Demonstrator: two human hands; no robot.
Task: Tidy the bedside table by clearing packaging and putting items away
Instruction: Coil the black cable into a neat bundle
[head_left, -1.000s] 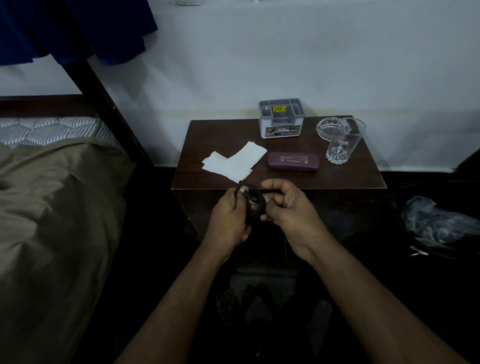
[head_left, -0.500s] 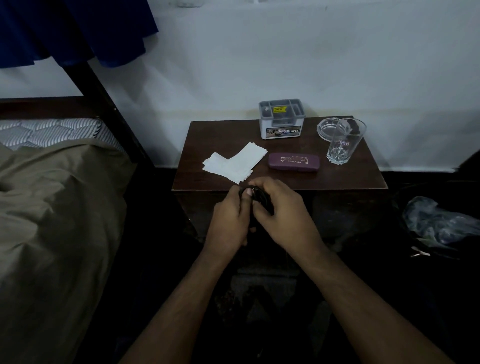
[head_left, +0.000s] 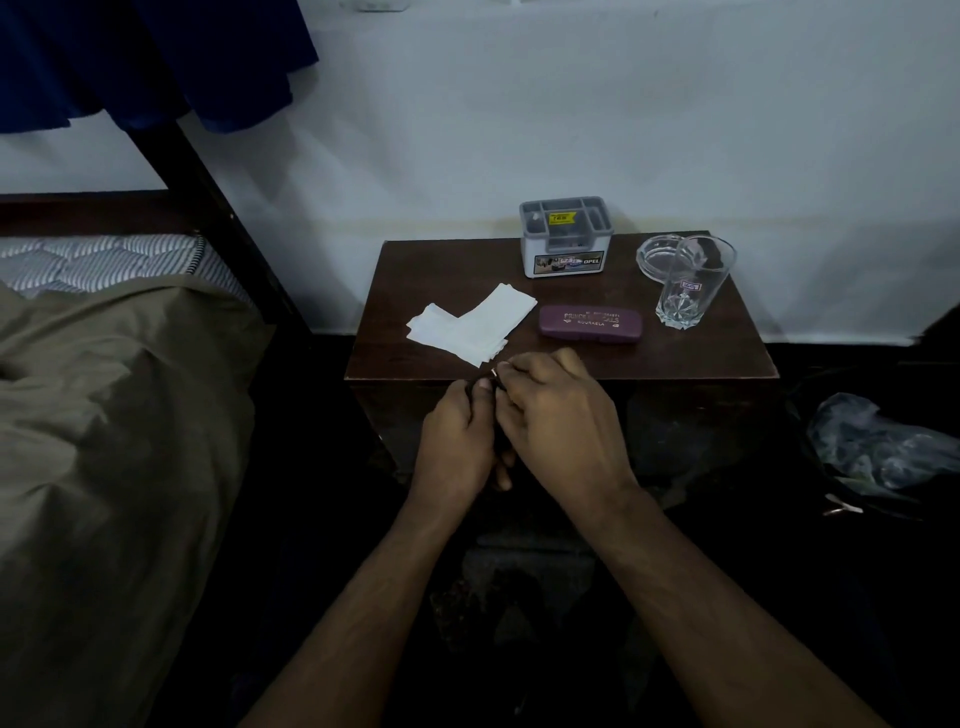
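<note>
Bedside table (head_left: 675, 358); cable (head_left: 493, 378) between hands (head_left: 514, 421).

Dark coiled cable (head_left: 497, 382) between hands

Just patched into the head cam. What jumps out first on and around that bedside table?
Both hands, left hand and right hand, grip a dark coiled cable at the bedside table's front edge. Behind them lie white papers and a maroon glasses case; a drinking glass stands back right.
</note>
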